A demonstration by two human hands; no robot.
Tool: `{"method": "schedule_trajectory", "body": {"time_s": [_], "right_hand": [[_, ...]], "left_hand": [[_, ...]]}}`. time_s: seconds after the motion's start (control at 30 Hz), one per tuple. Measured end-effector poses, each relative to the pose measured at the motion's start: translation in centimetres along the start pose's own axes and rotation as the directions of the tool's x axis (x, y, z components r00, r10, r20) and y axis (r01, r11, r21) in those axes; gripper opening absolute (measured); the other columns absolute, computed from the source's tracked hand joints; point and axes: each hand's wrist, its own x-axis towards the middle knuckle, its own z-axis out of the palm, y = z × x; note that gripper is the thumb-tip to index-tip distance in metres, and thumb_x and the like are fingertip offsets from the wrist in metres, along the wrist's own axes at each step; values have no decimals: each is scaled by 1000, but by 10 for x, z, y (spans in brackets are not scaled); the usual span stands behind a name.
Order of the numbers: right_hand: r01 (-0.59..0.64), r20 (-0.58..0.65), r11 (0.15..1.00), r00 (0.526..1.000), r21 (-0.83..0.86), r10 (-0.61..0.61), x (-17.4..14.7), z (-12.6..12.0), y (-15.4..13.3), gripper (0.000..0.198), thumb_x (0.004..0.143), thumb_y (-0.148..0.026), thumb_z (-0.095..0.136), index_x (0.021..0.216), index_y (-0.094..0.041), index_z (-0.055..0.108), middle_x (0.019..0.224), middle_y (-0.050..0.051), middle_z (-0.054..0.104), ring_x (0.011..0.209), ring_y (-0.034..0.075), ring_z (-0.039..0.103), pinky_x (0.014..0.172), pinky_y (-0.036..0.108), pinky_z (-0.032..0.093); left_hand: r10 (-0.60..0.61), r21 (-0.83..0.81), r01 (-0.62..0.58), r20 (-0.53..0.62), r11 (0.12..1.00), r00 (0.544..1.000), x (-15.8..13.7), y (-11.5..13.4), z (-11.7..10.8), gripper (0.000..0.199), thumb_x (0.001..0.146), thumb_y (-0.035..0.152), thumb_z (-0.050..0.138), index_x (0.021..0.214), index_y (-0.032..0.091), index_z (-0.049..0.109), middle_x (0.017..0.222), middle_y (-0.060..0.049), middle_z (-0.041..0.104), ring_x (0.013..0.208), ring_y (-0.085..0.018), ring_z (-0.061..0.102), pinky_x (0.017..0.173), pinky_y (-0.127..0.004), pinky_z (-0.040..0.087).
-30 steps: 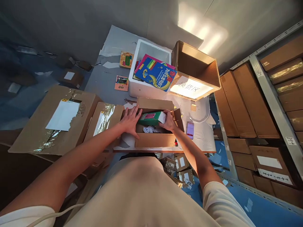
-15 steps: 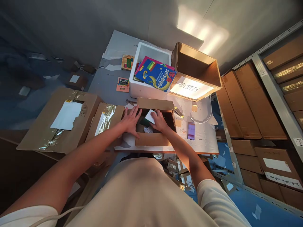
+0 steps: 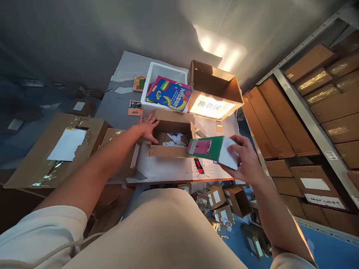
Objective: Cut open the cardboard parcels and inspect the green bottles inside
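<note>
Over table (image 3: 165,170), hold green box (image 3: 206,147), probably light and stiff, by white end (image 3: 226,155), with right hand (image 3: 248,158) clamped there, left hand (image 3: 146,129) spread on carton (image 3: 169,151).

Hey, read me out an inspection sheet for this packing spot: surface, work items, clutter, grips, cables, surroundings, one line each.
Surface: table has a pale covering, sunlit toward the right.
Work items: green-and-white box held tilted; open carton with crumpled paper inside.
Clutter: foam bin of books, blue book on top; red-and-black item near the front edge, identity unclear.
Grips: left hand spread at the open carton's left end; right hand closed around the green-and-white box's white end.
Cables: pale cord across the left sleeve; where it leads is out of view.
Surroundings: loaded shelving rack at right; taped carton at left.
</note>
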Motion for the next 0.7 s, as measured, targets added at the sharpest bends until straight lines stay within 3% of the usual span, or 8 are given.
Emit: {"method": "schedule_trajectory", "body": {"time_s": [0.07,0.17,0.27,0.37,0.4,0.47,0.53,0.7], "right_hand": [[-11,79,1000,997,15,9,-31,-12,-12,50,73,-35,71,116,-30,47,123,14,46,117,31,52,85,44,53],[-74,195,994,979,86,56,-65,2,-26,51,72,-35,71,118,-32,48,126,14,48,115,30,54,81,42,55],[-121,233,975,969,188,75,-72,51,-30,54,71,-32,73,119,-30,47,126,15,47,117,31,53,85,44,54],[-128,239,966,968,226,72,-50,116,-28,50,72,-29,72,117,-26,50,127,16,46,119,31,49,92,46,49],[-118,256,967,965,225,58,-40,137,-26,48,72,-28,71,116,-25,51,128,16,45,120,31,48,93,46,48],[-78,302,971,953,224,7,-20,174,-23,47,72,-26,71,116,-22,53,129,16,45,120,31,46,95,47,46],[-54,359,973,933,226,-32,-6,204,-20,48,73,-24,69,118,-21,53,130,16,44,121,31,45,96,47,45],[-90,380,919,922,383,-68,-11,253,-13,60,73,-25,70,129,-22,47,140,16,39,131,29,38,105,48,39]], "left_hand": [[-12,-44,10,-43,999,999,-8,-1,-9,115,62,81,52,151,14,21,159,-18,3,144,-44,-6,106,-68,-11],[-48,-146,25,-162,989,986,-32,-1,-20,94,77,74,39,150,16,25,159,-15,11,146,-40,0,109,-67,-4],[-117,-315,-5,-367,949,923,-74,13,-22,80,86,66,30,148,15,30,157,-14,23,146,-33,13,114,-59,10],[-200,-442,-119,-609,889,768,-121,50,0,74,87,65,31,145,19,34,148,-11,41,138,-26,36,113,-46,29],[-185,-458,-168,-630,873,755,-133,66,12,77,83,67,38,143,20,36,143,-11,47,134,-26,42,111,-43,34],[-79,-471,-247,-570,847,818,-148,97,41,92,69,69,60,142,19,37,137,-11,52,127,-27,49,107,-40,40],[-34,-488,-253,-506,835,862,-148,121,66,109,61,66,71,147,15,27,143,-15,45,130,-29,46,107,-40,40],[-14,-478,-196,-401,856,916,-119,136,96,105,68,51,73,150,16,17,148,-18,39,135,-31,40,109,-45,37]]}}
